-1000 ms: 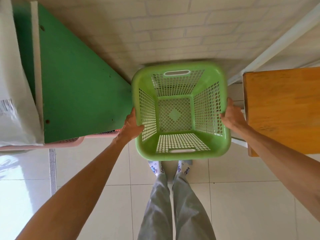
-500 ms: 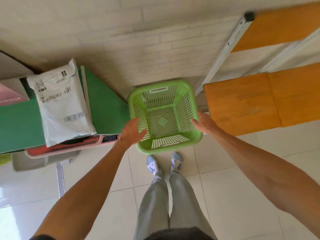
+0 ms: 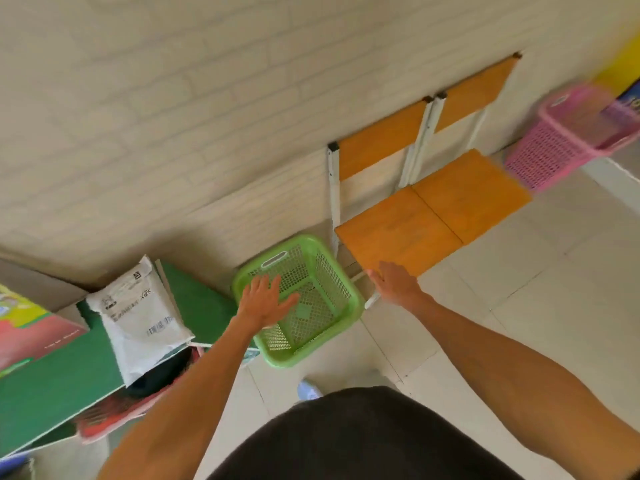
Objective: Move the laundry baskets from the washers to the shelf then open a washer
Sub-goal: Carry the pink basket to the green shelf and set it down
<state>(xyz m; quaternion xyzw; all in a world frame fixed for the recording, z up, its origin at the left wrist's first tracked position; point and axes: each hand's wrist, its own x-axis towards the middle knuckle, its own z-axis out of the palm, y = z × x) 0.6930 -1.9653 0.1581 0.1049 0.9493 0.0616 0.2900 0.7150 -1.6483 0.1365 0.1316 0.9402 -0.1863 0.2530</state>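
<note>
While both bare arms reach forward, the square green plastic laundry basket (image 3: 313, 303) sits low on the pale glossy floor tiles (image 3: 519, 306), against the foot of the cream brick-patterned wall (image 3: 173, 116). Its sides and bottom are an open lattice of small square holes, its rim is smooth and rounded, and a slot handle is cut into the far side. It is empty.

The left hand (image 3: 265, 301) is spread flat with fingers apart, palm down over the basket's near-left rim; whether it touches the plastic I cannot tell. The right hand (image 3: 393, 284) is also open and flat, gripping nothing, just off the basket's right side and near the front edge of the orange wooden chair seats (image 3: 433, 220). Those 2 seats are smooth, flat boards on thin white metal tube frames, with matching orange backrests leaning at the wall.

Left of the basket lies a flat green painted board (image 3: 52, 375), and on it rests a crinkled white plastic mailing bag (image 3: 138, 317) with printed labels and a barcode. A red mesh basket (image 3: 114, 414) shows beneath the board's edge. A red and green cardboard box (image 3: 31, 330) sits at the far left. Far right, blurred, stands a pink plastic lattice basket (image 3: 561, 140).
</note>
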